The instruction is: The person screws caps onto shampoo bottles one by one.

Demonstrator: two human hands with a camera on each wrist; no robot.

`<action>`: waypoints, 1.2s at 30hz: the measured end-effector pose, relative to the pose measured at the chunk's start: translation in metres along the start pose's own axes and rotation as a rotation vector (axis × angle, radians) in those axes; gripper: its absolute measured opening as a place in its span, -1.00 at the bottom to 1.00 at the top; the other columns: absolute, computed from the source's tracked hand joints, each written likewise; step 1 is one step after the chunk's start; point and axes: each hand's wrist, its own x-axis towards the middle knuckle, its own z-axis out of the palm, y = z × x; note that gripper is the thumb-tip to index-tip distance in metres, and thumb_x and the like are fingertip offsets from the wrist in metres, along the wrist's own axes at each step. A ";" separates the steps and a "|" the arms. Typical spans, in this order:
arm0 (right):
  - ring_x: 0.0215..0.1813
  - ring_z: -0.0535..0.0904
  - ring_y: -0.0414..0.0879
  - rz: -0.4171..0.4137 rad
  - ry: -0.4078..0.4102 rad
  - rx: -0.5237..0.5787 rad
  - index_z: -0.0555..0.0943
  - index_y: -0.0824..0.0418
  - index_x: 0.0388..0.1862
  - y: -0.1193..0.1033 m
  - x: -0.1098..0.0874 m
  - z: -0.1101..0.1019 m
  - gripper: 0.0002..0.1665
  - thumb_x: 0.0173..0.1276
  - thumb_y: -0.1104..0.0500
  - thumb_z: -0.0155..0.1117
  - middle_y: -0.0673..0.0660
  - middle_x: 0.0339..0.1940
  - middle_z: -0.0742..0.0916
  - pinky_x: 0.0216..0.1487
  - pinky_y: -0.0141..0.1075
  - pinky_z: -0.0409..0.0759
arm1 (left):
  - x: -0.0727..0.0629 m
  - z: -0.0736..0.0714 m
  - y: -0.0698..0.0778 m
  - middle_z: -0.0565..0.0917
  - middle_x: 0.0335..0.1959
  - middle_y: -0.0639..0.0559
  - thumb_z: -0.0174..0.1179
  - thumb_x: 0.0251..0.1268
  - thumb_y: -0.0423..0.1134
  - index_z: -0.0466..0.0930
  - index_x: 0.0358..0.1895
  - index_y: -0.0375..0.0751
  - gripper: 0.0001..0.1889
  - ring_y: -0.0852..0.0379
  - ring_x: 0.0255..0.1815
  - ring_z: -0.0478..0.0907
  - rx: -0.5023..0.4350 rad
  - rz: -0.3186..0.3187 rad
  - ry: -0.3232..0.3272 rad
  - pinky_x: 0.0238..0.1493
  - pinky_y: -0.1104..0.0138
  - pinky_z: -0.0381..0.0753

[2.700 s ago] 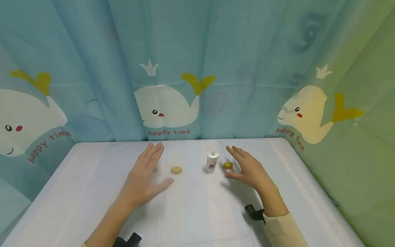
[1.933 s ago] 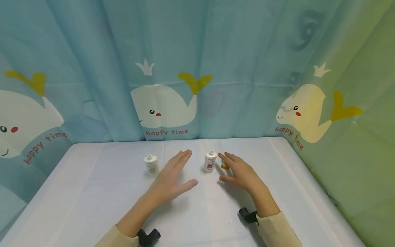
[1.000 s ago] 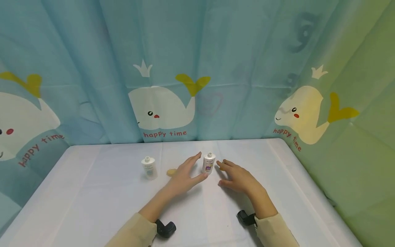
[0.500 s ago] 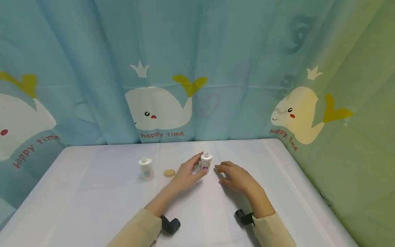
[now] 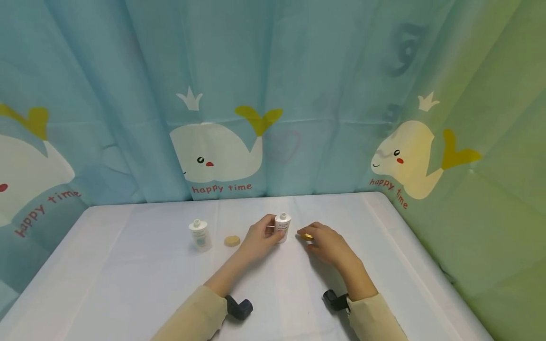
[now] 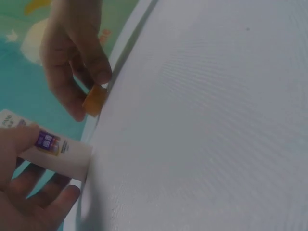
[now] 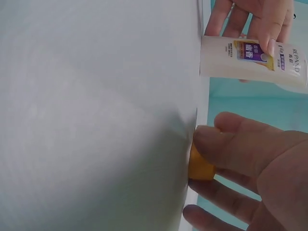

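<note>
My left hand [image 5: 256,240] grips a small white bottle [image 5: 282,223], thumb on its front and fingers behind. It stands upright on the table with its narrow neck uncapped; a purple label patch shows on the bottle [image 7: 219,57] in the right wrist view. To the right, my right hand [image 5: 330,244] pinches a shiny gold cap [image 5: 306,236] resting at table level. Thumb and fingers meet around the gold cap [image 6: 95,100] in the left wrist view. In the right wrist view the thumb partly hides the gold cap [image 7: 201,166].
A second uncapped white bottle [image 5: 200,237] stands farther left on the white-covered table [image 5: 128,265]. Between it and my left hand lies a tan round cap [image 5: 232,241]. A blue-green curtain [image 5: 324,94] with whale prints hangs behind the table.
My left hand has moved right, past the second bottle and tan cap, and taken hold of the right-hand bottle. My right hand has lowered and its fingers have closed on the gold cap.
</note>
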 end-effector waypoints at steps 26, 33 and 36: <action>-0.03 0.70 0.00 -0.007 0.096 -0.002 0.70 0.04 0.06 -0.011 0.004 -0.009 -0.60 0.26 0.33 0.42 0.03 -0.01 0.76 -0.02 -0.04 0.66 | -0.033 -0.020 0.022 0.65 0.05 -0.10 0.23 0.42 -0.22 0.48 0.21 -0.17 -0.64 -0.06 0.08 0.63 0.015 0.015 0.006 0.10 0.10 0.63; -0.09 0.69 -0.06 -0.067 0.138 0.013 0.71 0.03 0.06 -0.021 0.001 -0.013 -0.61 0.25 0.28 0.45 -0.01 -0.03 0.76 -0.09 -0.09 0.66 | -0.045 -0.028 0.027 0.65 0.08 -0.10 0.23 0.41 -0.22 0.48 0.23 -0.21 -0.62 -0.07 0.11 0.61 0.004 0.008 0.010 0.08 0.16 0.65; -0.11 0.69 -0.08 -0.107 0.168 0.042 0.70 0.04 0.07 -0.025 -0.002 -0.016 -0.60 0.26 0.27 0.45 -0.03 -0.03 0.76 -0.10 -0.13 0.66 | -0.050 -0.033 0.030 0.65 0.11 -0.08 0.23 0.41 -0.19 0.46 0.27 -0.20 -0.58 -0.03 0.13 0.59 0.011 -0.006 0.007 0.09 0.21 0.65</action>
